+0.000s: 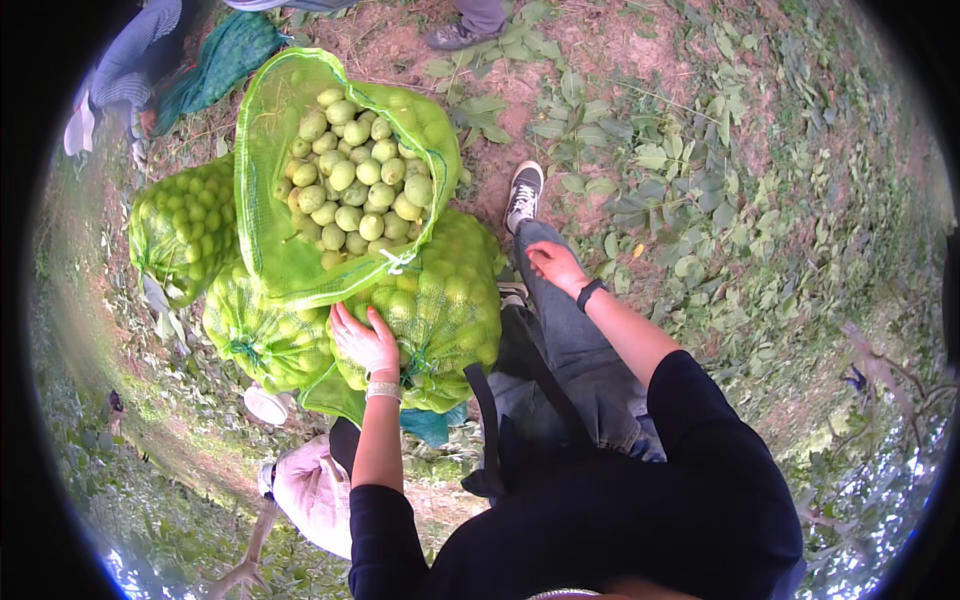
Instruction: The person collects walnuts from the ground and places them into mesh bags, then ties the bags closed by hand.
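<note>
My left hand (366,341) lies with fingers spread on a tied green mesh sack (440,300) full of round green fruits. Its fingertips reach the lower rim of an open mesh sack (262,200). Inside that sack, loose green fruits (355,180), like walnuts in their husks, are heaped. A white tie (397,262) hangs at its rim. My right hand (557,268), with a dark band at the wrist, hovers above my right knee. Its fingers are loosely bent and apart, and nothing shows in them.
Two more filled mesh sacks (185,228) (262,335) stand to the left. A person in a pale top (315,490) is at the lower left; another person's shoe (462,36) is at the top. A teal cloth (225,65) lies upper left. Leafy cuttings (690,190) cover the ground on the right.
</note>
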Demonstrator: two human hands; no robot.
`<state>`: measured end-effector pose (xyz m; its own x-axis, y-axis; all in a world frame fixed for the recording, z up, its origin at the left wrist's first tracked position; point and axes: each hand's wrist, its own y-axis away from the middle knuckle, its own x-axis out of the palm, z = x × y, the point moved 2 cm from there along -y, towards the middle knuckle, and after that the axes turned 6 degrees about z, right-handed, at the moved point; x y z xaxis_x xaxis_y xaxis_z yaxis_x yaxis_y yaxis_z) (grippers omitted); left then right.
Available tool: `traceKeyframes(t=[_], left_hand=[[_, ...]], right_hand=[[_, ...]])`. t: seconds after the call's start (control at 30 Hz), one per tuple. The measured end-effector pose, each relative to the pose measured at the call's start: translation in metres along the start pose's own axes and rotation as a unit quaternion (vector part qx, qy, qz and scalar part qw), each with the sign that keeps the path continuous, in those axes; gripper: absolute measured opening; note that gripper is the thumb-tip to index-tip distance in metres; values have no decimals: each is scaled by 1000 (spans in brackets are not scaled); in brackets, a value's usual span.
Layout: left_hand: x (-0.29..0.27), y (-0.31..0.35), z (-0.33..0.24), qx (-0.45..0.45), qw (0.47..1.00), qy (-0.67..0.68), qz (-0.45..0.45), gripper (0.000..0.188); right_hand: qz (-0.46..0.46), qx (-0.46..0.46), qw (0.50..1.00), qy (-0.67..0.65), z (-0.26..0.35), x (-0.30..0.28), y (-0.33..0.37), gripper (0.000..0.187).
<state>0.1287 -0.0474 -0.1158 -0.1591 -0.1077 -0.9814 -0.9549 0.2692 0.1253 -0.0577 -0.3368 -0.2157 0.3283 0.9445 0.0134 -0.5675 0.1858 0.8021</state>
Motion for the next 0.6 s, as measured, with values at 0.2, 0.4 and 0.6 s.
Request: traceKeyframes(t=[0.2, 0.4, 0.6], left_hand=[[16, 5, 21, -20, 994, 42, 95, 45], [40, 10, 40, -9, 994, 86, 69, 43], [57, -19, 32, -21, 993, 38, 106, 44]], right_hand=[[-2, -84, 960, 267, -48, 16, -159, 29], [-71, -99, 928, 353, -82, 33, -325, 46], [-61, -93, 876, 470, -96, 62, -446, 49]])
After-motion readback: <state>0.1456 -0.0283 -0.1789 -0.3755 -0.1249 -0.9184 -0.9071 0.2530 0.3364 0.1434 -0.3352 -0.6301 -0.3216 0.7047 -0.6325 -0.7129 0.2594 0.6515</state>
